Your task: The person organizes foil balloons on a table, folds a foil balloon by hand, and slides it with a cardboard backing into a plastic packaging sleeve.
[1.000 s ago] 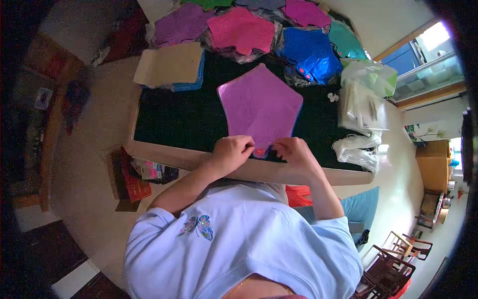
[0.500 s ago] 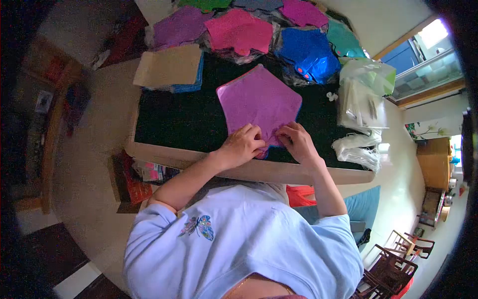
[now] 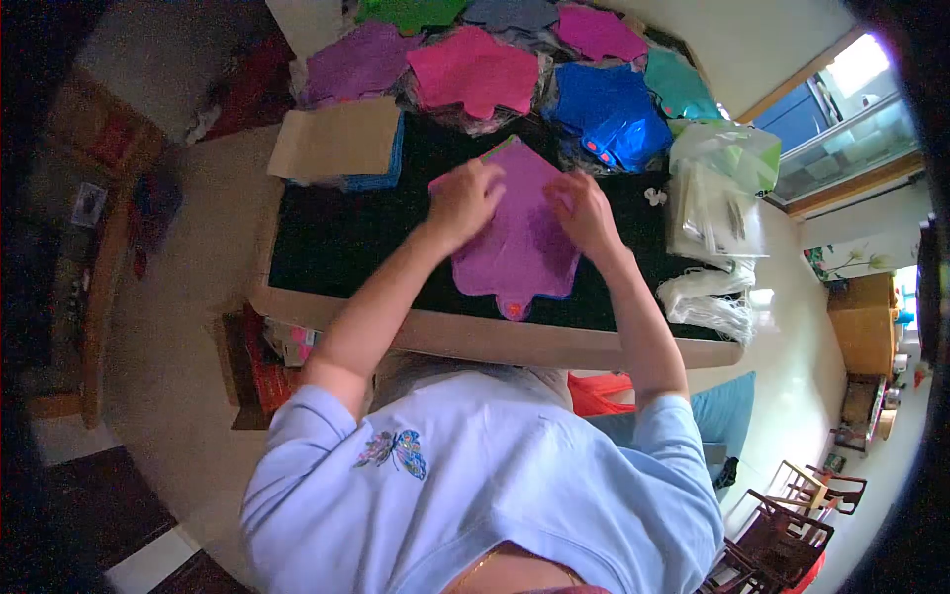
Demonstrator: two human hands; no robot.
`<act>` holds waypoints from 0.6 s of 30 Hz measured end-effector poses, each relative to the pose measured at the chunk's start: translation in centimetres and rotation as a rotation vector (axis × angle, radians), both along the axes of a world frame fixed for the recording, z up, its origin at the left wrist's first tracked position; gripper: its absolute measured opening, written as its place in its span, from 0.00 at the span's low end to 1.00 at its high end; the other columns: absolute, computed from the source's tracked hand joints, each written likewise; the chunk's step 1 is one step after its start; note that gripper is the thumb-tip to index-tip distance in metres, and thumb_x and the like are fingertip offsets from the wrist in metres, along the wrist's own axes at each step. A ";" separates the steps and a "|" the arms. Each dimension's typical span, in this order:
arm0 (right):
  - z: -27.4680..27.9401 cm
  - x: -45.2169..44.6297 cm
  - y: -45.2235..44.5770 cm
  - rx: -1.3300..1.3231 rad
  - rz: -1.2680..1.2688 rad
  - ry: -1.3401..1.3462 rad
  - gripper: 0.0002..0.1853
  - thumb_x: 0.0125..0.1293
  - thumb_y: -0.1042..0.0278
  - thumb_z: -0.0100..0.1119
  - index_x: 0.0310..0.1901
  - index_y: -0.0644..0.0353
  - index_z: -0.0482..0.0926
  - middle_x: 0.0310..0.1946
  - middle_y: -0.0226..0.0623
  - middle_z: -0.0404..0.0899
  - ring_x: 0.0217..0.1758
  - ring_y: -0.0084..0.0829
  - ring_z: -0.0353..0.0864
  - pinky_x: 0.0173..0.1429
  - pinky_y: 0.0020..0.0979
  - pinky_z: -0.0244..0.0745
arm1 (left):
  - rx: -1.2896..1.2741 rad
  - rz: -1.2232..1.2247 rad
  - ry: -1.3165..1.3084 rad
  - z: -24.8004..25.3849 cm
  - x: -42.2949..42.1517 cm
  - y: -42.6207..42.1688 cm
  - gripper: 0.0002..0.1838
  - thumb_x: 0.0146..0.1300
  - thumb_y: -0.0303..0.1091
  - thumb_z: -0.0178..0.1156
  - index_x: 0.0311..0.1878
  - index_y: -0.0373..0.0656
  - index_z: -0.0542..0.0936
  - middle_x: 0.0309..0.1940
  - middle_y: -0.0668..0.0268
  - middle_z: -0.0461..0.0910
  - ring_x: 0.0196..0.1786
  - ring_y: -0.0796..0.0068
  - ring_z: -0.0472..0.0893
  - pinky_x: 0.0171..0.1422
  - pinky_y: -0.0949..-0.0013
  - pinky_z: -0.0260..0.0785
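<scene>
A purple pentagon-shaped fabric piece (image 3: 515, 247) lies flat on the dark green table surface, its small tab with a red dot towards the table's near edge. My left hand (image 3: 467, 205) is over the fabric's upper left side, fingers curled. On the upper right side is my right hand (image 3: 584, 210), its fingers bent towards the cloth. Both hands are slightly blurred, and whether the fingertips pinch the fabric cannot be made out. Below the fabric's top corner, the purple surface shows between the two hands.
Behind lie a pink piece (image 3: 475, 71), a blue piece (image 3: 609, 111) and several other coloured pieces on plastic. A beige-topped stack (image 3: 336, 139) sits at the left. Plastic bags (image 3: 717, 213) and white string (image 3: 708, 302) are on the right.
Both hands have moved from the near, tabbed end of the purple fabric up to its far sides. The tab with the red dot is now uncovered.
</scene>
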State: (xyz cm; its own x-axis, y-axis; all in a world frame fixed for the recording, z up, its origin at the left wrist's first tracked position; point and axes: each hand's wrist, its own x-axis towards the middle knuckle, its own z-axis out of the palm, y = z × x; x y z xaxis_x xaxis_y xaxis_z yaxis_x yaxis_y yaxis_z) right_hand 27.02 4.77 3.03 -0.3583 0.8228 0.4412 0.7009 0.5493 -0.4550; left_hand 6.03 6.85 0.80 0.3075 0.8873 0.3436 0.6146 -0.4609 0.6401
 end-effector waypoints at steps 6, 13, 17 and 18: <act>-4.2 -2.0 9.7 -0.103 -0.245 -0.098 0.08 0.52 0.67 0.55 0.32 0.60 0.80 0.34 0.47 0.78 0.43 0.47 0.76 0.48 0.41 0.72 | -0.160 0.145 -0.011 -2.8 1.7 9.2 0.15 0.53 0.44 0.60 0.36 0.42 0.81 0.34 0.56 0.81 0.39 0.54 0.80 0.42 0.54 0.71; -5.2 -3.2 11.8 -0.260 -0.306 -0.077 0.09 0.50 0.66 0.56 0.31 0.60 0.80 0.32 0.48 0.80 0.39 0.48 0.79 0.44 0.42 0.74 | -0.223 0.172 0.060 -3.8 3.2 10.4 0.13 0.53 0.42 0.60 0.35 0.43 0.81 0.34 0.55 0.81 0.39 0.53 0.80 0.43 0.54 0.71; -5.4 -3.3 11.3 -0.237 -0.327 -0.058 0.08 0.51 0.68 0.56 0.31 0.61 0.80 0.30 0.47 0.80 0.38 0.47 0.79 0.43 0.42 0.74 | -0.127 0.264 0.039 -3.6 3.8 9.4 0.13 0.54 0.40 0.59 0.38 0.43 0.80 0.34 0.55 0.81 0.39 0.54 0.80 0.42 0.53 0.71; -5.1 -3.1 10.7 -0.087 -0.317 0.030 0.08 0.52 0.69 0.56 0.32 0.61 0.80 0.29 0.46 0.80 0.38 0.48 0.79 0.43 0.42 0.74 | -0.075 0.298 0.027 -3.3 3.8 9.0 0.13 0.55 0.40 0.58 0.39 0.43 0.80 0.34 0.55 0.81 0.39 0.54 0.80 0.42 0.54 0.71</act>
State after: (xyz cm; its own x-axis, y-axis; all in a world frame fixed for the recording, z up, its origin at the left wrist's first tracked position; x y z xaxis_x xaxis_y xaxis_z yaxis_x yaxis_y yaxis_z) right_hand 23.87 15.48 -2.08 -0.0660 0.9264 0.3706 0.8163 0.2638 -0.5139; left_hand 9.86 15.87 -2.51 0.0384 0.9625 0.2686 0.7330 -0.2098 0.6471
